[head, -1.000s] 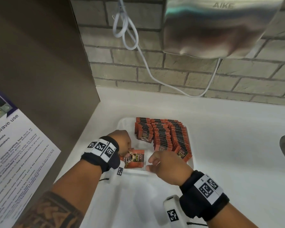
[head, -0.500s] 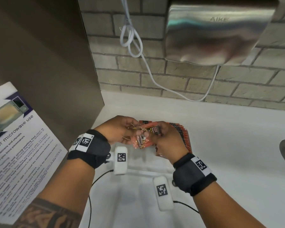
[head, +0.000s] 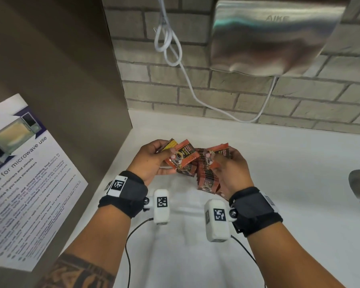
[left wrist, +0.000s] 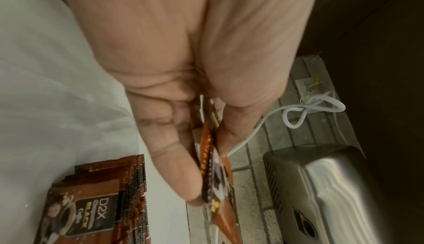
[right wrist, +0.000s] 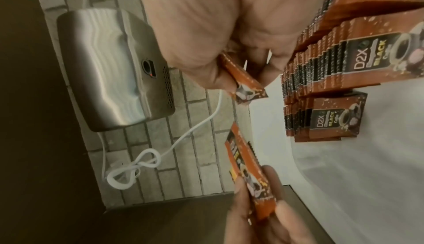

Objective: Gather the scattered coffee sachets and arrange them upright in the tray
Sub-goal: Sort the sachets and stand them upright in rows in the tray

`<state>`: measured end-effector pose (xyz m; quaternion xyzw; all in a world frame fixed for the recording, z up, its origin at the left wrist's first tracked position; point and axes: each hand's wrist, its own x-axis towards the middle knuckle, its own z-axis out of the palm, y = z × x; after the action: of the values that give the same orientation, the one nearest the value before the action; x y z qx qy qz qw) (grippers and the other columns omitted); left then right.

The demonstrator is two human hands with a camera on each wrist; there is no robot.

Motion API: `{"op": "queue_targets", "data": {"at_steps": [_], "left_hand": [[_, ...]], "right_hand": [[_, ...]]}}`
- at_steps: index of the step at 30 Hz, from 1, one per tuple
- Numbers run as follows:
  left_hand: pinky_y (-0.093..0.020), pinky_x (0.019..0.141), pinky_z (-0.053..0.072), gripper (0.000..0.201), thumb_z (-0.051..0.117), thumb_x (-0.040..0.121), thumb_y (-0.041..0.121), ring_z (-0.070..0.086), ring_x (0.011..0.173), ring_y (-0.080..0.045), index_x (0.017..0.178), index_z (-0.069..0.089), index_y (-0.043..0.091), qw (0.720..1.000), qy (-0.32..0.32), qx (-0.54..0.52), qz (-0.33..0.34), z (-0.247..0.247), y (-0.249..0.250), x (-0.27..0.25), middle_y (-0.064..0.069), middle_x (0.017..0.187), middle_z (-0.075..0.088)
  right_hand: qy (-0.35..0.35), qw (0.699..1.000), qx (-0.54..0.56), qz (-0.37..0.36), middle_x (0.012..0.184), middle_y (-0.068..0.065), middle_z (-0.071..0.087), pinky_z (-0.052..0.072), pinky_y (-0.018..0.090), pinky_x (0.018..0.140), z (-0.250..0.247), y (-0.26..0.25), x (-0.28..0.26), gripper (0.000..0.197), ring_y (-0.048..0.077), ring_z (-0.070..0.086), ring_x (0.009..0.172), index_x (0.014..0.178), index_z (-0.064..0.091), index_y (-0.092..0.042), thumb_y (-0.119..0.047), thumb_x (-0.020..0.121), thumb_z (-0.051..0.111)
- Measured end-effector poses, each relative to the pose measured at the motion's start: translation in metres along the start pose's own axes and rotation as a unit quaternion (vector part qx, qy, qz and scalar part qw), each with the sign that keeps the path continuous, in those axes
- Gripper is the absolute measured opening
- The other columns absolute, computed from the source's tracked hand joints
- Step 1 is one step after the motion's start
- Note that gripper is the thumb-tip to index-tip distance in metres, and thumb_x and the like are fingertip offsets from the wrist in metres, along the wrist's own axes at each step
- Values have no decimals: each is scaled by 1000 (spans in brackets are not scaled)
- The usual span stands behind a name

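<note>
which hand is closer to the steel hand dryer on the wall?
Right. The right hand, pinching a sachet, is below the hand dryer and slightly to its left. The left hand, holding sachets, is further left, toward the brown panel.

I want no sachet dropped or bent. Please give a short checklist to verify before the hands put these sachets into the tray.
1. Left hand grip on its sachets: ok, pinched between thumb and fingers.
2. Right hand grip on its sachet: ok.
3. Held sachets facing one way: not ok, they fan out at different angles.
4. Rows in the tray upright: ok.
5. Free space in the tray for more: cannot tell, hands hide it.
</note>
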<state>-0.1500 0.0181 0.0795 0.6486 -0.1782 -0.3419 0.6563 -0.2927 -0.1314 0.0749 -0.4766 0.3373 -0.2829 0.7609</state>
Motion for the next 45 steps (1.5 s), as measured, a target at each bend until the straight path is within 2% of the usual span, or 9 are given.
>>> {"op": "queue_targets", "data": {"at_steps": [6, 15, 19, 22, 27, 32, 35, 40, 45], "left_hand": [[-40, 68, 60, 10, 61, 94, 2, 70, 77, -26, 102, 61, 7, 999, 9, -36, 0, 10, 4, -4, -1, 75, 68], [-40, 68, 63, 14, 55, 92, -8, 71, 67, -24, 95, 54, 5, 990, 73, -121, 10, 31, 8, -11, -8, 74, 67], [-53, 86, 57, 15, 56, 90, -8, 69, 74, -29, 99, 56, 4, 991, 73, -107, 15, 42, 5, -16, -11, 78, 66], [-59, 94, 53, 16, 58, 88, -8, 68, 83, -31, 96, 58, 7, 995, 58, -83, 16, 49, 2, -20, -15, 90, 69], [-41, 83, 60, 25, 68, 93, 8, 70, 107, -31, 115, 58, 3, 995, 38, -89, 30, 36, -1, -17, -20, 122, 68], [-26, 84, 53, 27, 78, 79, -5, 67, 92, -17, 75, 63, 17, 982, 68, 71, 158, 21, -3, -6, -7, 93, 66], [-27, 94, 49, 45, 73, 69, -19, 65, 107, -11, 66, 71, 26, 969, 68, 137, 196, 19, -10, -2, 0, 106, 68], [-26, 74, 56, 33, 63, 81, -21, 69, 81, -11, 73, 72, 10, 973, 10, 127, 192, 17, -12, -6, 1, 86, 74], [-34, 72, 59, 21, 53, 81, -7, 69, 79, -19, 92, 68, 3, 991, -65, 21, 111, 2, -4, -10, -7, 92, 68]], "right_hand": [[-32, 999, 0, -11, 87, 3, 72, 47, 21, 50, -4, -3, -9, 25, 16, 69, 74, 101, 60, -14, 7, 88, 64], [-116, 991, 55, 45, 104, 15, 75, 51, 39, 82, 1, -10, -12, 47, 25, 74, 97, 129, 53, -15, 12, 95, 36], [-122, 992, 15, 39, 109, 10, 72, 58, 32, 75, 9, -6, -16, 38, 20, 74, 94, 133, 53, -14, -15, 96, 65], [-127, 991, -15, 34, 121, 14, 67, 58, 28, 67, 15, -3, -14, 43, 28, 71, 105, 131, 55, -14, -10, 91, 71], [-110, 993, -5, 49, 120, 15, 68, 59, 32, 65, 12, -3, -4, 38, 29, 70, 102, 131, 56, -13, 3, 96, 57], [-90, 994, 22, 55, 105, 21, 71, 58, 37, 69, 9, -6, -1, 33, 30, 73, 88, 128, 56, -6, 5, 98, 49], [-93, 992, 35, 76, 88, 24, 69, 60, 40, 65, 20, -6, -5, 29, 34, 69, 71, 127, 55, 4, -13, 103, 51], [-100, 989, 14, 107, 105, 32, 64, 44, 66, 101, 34, -4, -9, 53, 43, 61, 98, 130, 59, -1, -44, 100, 54], [-127, 979, 23, 155, 73, 10, 56, 57, 37, 64, 32, -2, -3, 54, 26, 63, 67, 115, 60, -1, -52, 98, 52]]}}
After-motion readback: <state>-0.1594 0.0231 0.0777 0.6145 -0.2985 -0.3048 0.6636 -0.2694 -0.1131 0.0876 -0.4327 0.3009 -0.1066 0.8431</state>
